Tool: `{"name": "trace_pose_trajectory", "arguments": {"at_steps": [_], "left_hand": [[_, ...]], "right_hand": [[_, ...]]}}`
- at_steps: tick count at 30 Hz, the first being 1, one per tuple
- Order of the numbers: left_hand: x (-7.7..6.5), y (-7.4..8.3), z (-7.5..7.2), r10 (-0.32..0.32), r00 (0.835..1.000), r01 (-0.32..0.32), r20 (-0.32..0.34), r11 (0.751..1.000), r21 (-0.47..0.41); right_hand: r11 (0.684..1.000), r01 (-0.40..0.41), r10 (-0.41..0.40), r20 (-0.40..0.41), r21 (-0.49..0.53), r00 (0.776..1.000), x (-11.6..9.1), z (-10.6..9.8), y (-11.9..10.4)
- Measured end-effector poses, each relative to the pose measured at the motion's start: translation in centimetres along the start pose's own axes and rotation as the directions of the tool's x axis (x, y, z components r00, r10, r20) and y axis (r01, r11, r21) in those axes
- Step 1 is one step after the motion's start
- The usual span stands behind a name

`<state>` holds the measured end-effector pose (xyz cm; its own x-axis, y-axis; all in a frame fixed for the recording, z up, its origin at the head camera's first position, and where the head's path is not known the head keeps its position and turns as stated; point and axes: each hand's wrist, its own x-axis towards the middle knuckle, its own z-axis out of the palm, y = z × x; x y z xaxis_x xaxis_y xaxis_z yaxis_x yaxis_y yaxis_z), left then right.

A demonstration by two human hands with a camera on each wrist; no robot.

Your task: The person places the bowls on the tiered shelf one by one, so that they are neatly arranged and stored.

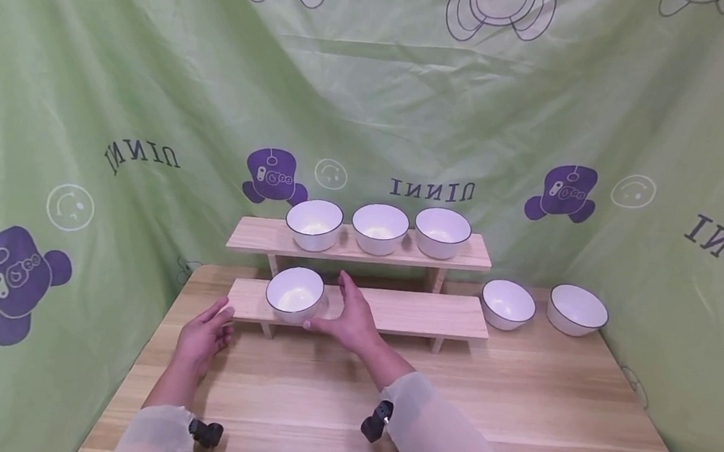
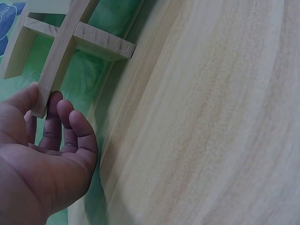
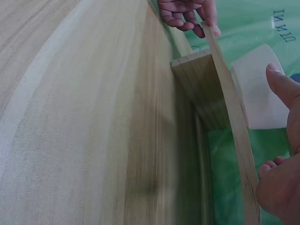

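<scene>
A white bowl with a dark rim sits upright on the left part of the lower wooden shelf. My right hand is just right of this bowl, thumb and fingers spread apart. In the right wrist view, the thumb is close to the side of the bowl; contact is hard to tell. My left hand grips the shelf's left end. The left wrist view has the thumb on one face of the board and fingers on the other.
Behind, an upper shelf carries three similar bowls in a row. Two more bowls, one nearer the shelf and one farther right, stand on the wooden table. A green patterned cloth hangs around the back and sides.
</scene>
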<state>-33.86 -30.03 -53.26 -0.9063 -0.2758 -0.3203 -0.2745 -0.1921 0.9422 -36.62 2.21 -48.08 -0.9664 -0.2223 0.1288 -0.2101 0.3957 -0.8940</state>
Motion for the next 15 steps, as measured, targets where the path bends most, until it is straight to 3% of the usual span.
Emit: {"name": "trace_pose_trajectory", "arguments": {"at_steps": [15], "left_hand": [[-0.2, 0.1, 0.0, 0.015, 1.000, -0.015, 0.015, 1.000, -0.014]], "right_hand": [[1.000, -0.011, 0.011, -0.057, 0.004, 0.998, -0.3, -1.6, 0.7]]}}
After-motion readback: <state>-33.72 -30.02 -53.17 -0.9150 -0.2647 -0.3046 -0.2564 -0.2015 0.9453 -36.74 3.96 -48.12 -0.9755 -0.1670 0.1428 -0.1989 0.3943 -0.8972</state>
